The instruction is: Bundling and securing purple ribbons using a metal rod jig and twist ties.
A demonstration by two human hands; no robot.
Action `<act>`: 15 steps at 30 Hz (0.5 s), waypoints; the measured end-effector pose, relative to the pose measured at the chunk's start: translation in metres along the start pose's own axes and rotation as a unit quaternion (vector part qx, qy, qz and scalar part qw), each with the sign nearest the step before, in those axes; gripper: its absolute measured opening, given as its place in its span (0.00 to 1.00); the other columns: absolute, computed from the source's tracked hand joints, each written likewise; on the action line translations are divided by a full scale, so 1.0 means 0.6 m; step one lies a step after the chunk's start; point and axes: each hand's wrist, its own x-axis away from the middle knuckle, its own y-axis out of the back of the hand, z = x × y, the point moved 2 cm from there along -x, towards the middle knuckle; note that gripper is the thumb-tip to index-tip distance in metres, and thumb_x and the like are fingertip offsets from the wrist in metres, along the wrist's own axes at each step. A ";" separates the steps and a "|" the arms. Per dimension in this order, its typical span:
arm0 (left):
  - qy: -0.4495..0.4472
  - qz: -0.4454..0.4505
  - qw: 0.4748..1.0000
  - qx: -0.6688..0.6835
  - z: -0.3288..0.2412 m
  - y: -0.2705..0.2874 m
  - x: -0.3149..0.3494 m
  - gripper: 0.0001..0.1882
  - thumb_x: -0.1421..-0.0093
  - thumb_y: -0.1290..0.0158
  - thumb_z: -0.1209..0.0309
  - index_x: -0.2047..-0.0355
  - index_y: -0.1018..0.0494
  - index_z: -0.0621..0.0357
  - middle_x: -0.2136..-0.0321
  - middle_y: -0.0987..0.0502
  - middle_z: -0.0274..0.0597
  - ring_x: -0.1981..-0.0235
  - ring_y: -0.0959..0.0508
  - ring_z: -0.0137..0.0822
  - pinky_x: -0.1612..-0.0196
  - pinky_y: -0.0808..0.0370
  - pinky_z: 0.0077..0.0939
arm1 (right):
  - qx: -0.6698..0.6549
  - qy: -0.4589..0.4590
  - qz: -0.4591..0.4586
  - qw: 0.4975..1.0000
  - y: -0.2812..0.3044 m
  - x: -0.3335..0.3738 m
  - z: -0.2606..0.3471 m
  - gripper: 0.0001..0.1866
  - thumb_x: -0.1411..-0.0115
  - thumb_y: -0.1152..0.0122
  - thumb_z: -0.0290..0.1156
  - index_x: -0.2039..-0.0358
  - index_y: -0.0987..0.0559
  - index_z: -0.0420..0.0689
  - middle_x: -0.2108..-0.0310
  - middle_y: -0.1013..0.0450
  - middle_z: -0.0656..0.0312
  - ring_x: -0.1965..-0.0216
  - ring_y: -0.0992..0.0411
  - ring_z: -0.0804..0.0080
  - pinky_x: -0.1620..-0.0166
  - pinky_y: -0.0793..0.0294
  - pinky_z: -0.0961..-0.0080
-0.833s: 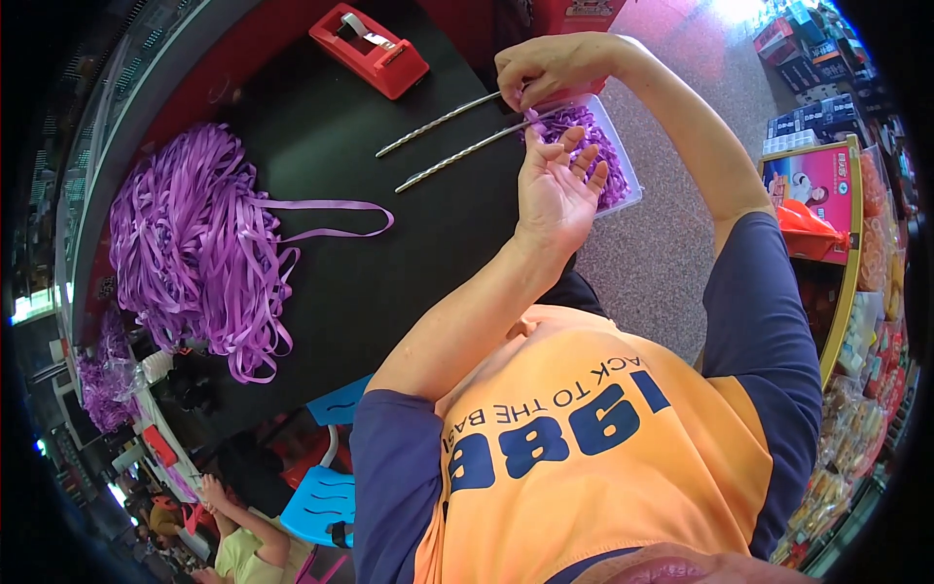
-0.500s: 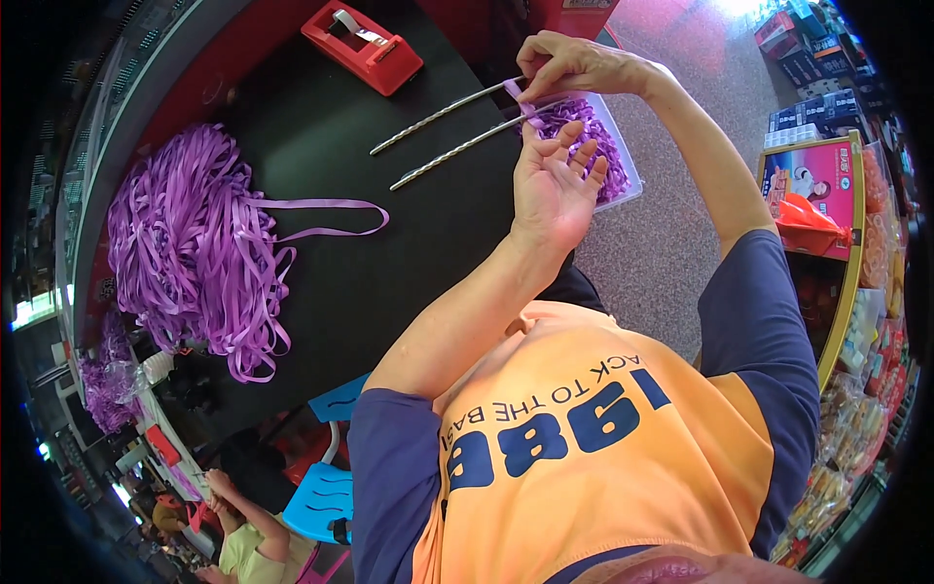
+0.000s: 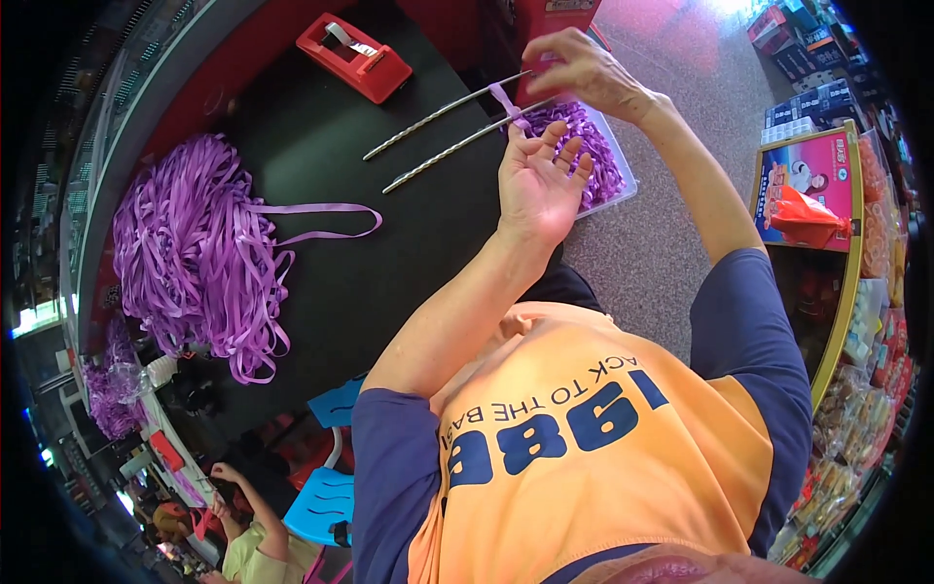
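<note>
Two twisted metal rods (image 3: 433,120) stick out over the black table, side by side. A short loop of purple ribbon (image 3: 504,101) spans them near their right ends. My left hand (image 3: 540,185) is palm up below, its thumb and forefinger closed on the ribbon at the nearer rod and its other fingers loosely curled. Above and to the right, my right hand (image 3: 593,76) is blurred, fingers apart and off the ribbon. Beneath the hands stands a white plastic tub (image 3: 630,180) full of small purple ribbon pieces (image 3: 605,161).
A large heap of purple ribbon (image 3: 195,253) lies on the black table (image 3: 379,253), one strand looping right. A red tape dispenser (image 3: 355,58) sits at the far edge. A blue chair (image 3: 321,501) and another person (image 3: 255,545) are at lower left. Packed shelves (image 3: 856,428) line the right.
My right hand has let go of the ribbon at the rods and lifted slightly away, its fingers spreading. My left hand stays at the ribbon. The view has shifted slightly.
</note>
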 end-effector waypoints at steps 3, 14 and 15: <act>-0.015 0.006 1.000 -0.027 0.001 -0.010 0.007 0.11 0.45 0.54 0.70 0.60 0.35 0.45 0.57 0.30 0.37 0.56 0.33 0.39 0.49 0.35 0.42 | -0.077 -0.119 -0.143 0.980 0.001 -0.022 0.000 0.14 0.42 0.43 0.33 0.55 0.21 0.55 0.49 0.32 0.63 0.45 0.35 0.64 0.43 0.35 0.70; -0.038 0.049 0.940 -0.336 -0.036 -0.019 0.135 0.29 0.45 0.55 0.73 0.41 0.42 0.62 0.55 0.27 0.44 0.56 0.28 0.35 0.50 0.33 0.30 | -0.562 -0.272 0.216 0.751 -0.073 -0.100 -0.005 0.13 0.46 0.36 0.33 0.62 0.21 0.40 0.72 0.24 0.66 0.72 0.29 0.83 0.73 0.34 0.88; -0.100 0.058 0.906 -0.407 -0.052 -0.013 0.153 0.29 0.45 0.55 0.74 0.41 0.41 0.64 0.57 0.26 0.44 0.57 0.28 0.33 0.50 0.32 0.28 | -0.575 -0.283 0.221 0.735 -0.075 -0.099 -0.008 0.13 0.47 0.35 0.32 0.63 0.20 0.40 0.72 0.24 0.66 0.73 0.29 0.84 0.74 0.35 0.88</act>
